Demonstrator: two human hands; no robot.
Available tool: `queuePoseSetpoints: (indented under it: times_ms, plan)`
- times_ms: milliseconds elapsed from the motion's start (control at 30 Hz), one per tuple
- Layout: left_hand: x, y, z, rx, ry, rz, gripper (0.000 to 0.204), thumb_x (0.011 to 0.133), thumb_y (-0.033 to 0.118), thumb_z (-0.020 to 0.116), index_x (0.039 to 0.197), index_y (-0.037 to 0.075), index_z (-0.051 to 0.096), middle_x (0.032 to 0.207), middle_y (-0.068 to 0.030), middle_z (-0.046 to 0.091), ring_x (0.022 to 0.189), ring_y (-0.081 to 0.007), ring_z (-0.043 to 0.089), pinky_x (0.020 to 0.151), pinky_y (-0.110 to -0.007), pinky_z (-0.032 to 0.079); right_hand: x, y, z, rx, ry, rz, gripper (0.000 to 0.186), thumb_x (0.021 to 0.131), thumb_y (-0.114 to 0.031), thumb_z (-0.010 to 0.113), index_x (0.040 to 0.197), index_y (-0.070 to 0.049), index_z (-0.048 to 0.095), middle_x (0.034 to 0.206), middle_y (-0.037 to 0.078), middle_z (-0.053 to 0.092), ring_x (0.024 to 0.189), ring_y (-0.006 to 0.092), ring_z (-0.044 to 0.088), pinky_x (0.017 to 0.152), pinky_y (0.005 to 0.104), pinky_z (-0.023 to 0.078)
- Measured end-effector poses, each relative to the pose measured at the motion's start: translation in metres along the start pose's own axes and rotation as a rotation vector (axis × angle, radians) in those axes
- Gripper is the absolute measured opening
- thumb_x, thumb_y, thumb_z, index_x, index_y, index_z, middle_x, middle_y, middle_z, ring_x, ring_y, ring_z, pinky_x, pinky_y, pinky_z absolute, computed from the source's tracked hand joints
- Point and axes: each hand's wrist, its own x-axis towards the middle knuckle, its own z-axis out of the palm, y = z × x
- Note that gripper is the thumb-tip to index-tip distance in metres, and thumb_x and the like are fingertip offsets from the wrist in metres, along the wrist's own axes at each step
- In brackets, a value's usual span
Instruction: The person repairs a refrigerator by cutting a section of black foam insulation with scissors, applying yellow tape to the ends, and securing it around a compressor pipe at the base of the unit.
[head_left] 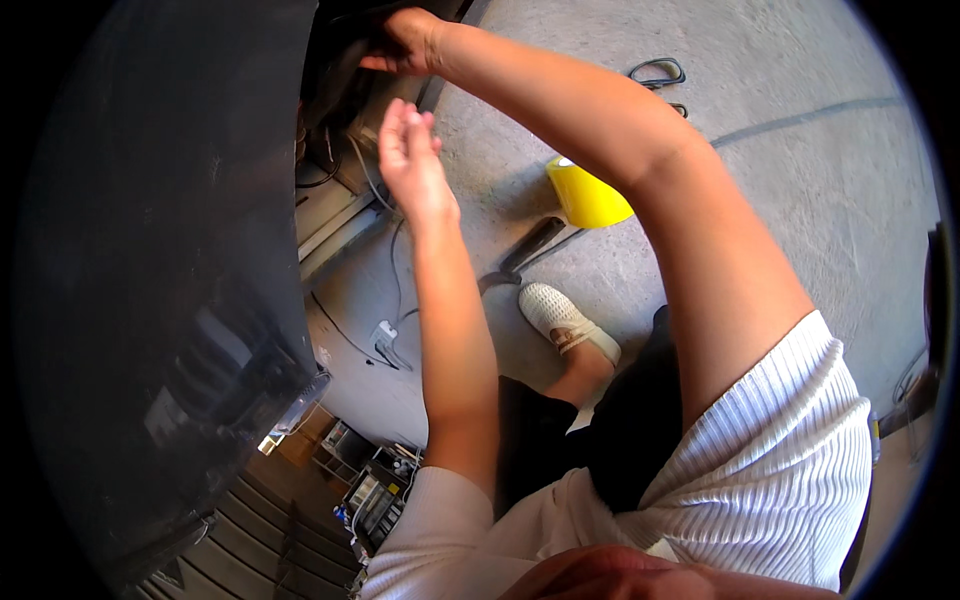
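Observation:
My right hand (408, 42) reaches across to the top left, into a shadowed opening beside a large dark glossy panel (150, 250). Its fingers are at a dark, unclear shape (338, 78); shadow hides whether they grip it. Lower down, my left hand (412, 165) is raised just outside the opening, fingers loosely bent and apart, with nothing visible in it. Behind it, thin cables (365, 165) hang by a pale ledge (340, 228).
On the grey concrete floor (800, 200) lie a yellow tape roll (590, 197), black-looped scissors (658, 74) partly behind my right arm, and a black handle-like tool (535, 243). A white plug or socket (384, 334) lies among cords. Cluttered equipment (375, 500) stands lower left.

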Motion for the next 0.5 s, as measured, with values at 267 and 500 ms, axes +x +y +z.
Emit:
queuePoseSetpoints:
  times_ms: [267, 500]
  plan:
    - [0.089, 0.011, -0.03, -0.995, -0.022, -0.198, 0.022, 0.094, 0.013, 0.058, 0.109, -0.001, 0.053, 0.108, -0.0108, 0.06, 0.096, -0.0206, 0.061, 0.084, -0.035, 0.053, -0.045, 0.019, 0.0, 0.021, 0.083, -0.07, 0.025, 0.097, -0.024, 0.053, 0.108, -0.003, 0.062, 0.105, 0.009, 0.062, 0.097, 0.0218, 0.063, 0.081, 0.0316, 0.057]
    - [0.096, 0.014, -0.025, -1.006, 0.019, -0.24, 0.03, 0.086, 0.02, 0.069, 0.102, -0.001, 0.055, 0.092, -0.008, 0.059, 0.083, -0.0182, 0.06, 0.079, -0.031, 0.055, -0.043, 0.011, 0.004, -0.09, 0.013, -0.049, 0.023, 0.094, -0.019, 0.061, 0.109, -0.002, 0.063, 0.104, 0.009, 0.064, 0.095, 0.0193, 0.063, 0.079, 0.0275, 0.058]
